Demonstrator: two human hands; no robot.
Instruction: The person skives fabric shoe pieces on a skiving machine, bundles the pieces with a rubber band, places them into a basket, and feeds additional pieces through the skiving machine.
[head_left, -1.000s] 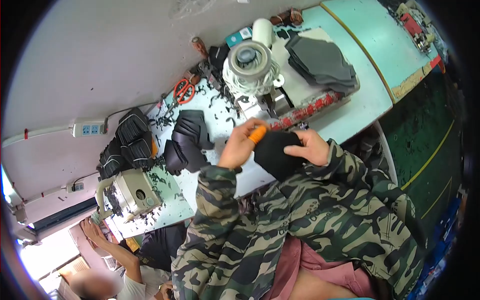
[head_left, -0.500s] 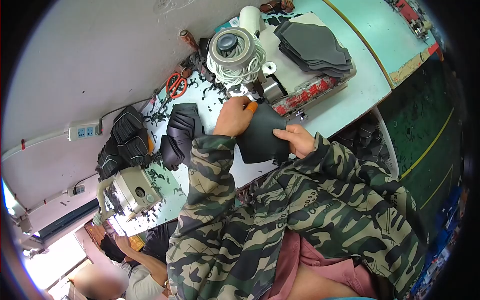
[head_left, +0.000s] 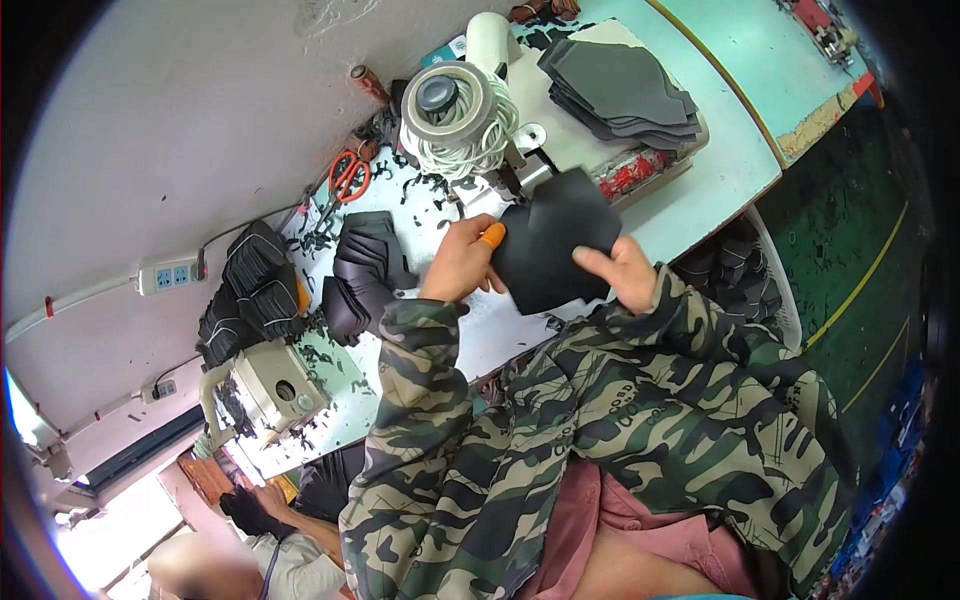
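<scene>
Between my two hands is a flat black leather-like piece (head_left: 555, 245), raised in front of a bench machine (head_left: 535, 175). My left hand (head_left: 460, 262), with an orange finger cover, pinches its left edge. On the right edge, my right hand (head_left: 628, 274) grips it with the thumb on top and the fingers hidden underneath. A coil of white cord (head_left: 500, 140) hangs around the round top of the machine. Grey cut pieces (head_left: 620, 85) lie stacked on the machine's flat bed. Fanned black pieces (head_left: 365, 265) rest on the table left of my left hand.
Red-handled scissors (head_left: 348, 178) and black scraps lie near the wall. Bundled black pieces (head_left: 250, 280) sit farther left, beside another machine (head_left: 270, 385). A co-worker's arm (head_left: 300, 525) shows at lower left. A white basket (head_left: 775, 265) with dark pieces stands below the table's right edge.
The black piece has turned and come away from the machine, its upper corner now higher and farther right. My left hand moved slightly down, and my right hand shifted right.
</scene>
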